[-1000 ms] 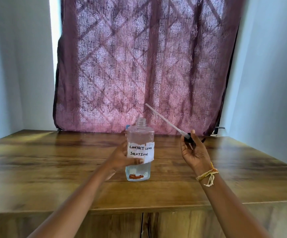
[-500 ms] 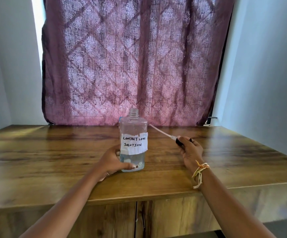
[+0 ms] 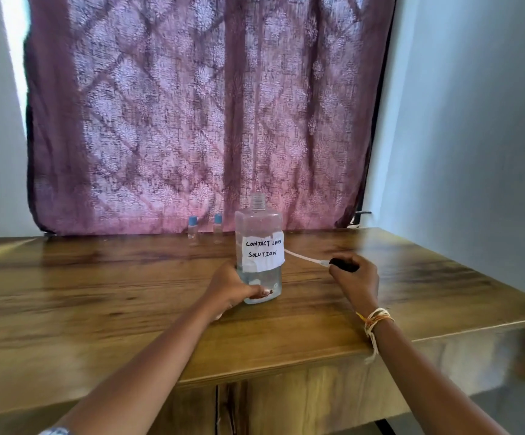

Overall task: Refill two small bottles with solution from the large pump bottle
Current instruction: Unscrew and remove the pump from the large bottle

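Now | left hand point(image 3: 232, 290) wraps large bottle point(image 3: 258, 252) low, rigid, slick plastic, bottom-heavy | right hand point(image 3: 353, 277) pinches pump head point(image 3: 342, 264), light, bendy tube | small bottles point(image 3: 193, 230) beyond: tippy.

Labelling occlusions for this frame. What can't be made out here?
Head view only:
- Black pump head: mostly wrapped by the right hand; its nozzle is hidden.
- White dip tube: far end passes behind the large clear labelled bottle.
- Two small blue-capped bottles: too small to judge fill level.
- Left hand fingers: behind the bottle base.
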{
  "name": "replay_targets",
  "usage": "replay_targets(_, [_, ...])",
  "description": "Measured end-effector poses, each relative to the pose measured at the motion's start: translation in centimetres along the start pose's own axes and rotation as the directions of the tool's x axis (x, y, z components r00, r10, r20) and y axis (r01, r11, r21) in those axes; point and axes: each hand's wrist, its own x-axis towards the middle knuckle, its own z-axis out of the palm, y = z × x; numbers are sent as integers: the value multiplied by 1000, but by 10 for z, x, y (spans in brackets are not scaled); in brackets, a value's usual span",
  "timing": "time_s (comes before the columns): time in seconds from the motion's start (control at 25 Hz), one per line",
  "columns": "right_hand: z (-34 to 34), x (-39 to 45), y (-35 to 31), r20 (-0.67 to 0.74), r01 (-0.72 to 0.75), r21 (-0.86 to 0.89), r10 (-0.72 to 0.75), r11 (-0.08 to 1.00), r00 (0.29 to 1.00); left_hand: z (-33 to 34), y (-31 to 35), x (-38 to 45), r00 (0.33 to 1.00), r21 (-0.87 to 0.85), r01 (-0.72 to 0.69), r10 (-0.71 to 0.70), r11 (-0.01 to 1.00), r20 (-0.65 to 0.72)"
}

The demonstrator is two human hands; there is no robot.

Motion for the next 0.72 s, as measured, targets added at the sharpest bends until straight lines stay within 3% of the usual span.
replay_targets(0.24, [-35, 19, 25, 20, 159, -323, -161, 933, 987, 57, 14, 35, 999, -16, 6, -5, 1000, 46])
replay_targets(0.72, [-43, 25, 42, 182, 89, -422, -11, 902, 983, 80, 7, 56, 997, 46, -42, 39, 998, 74])
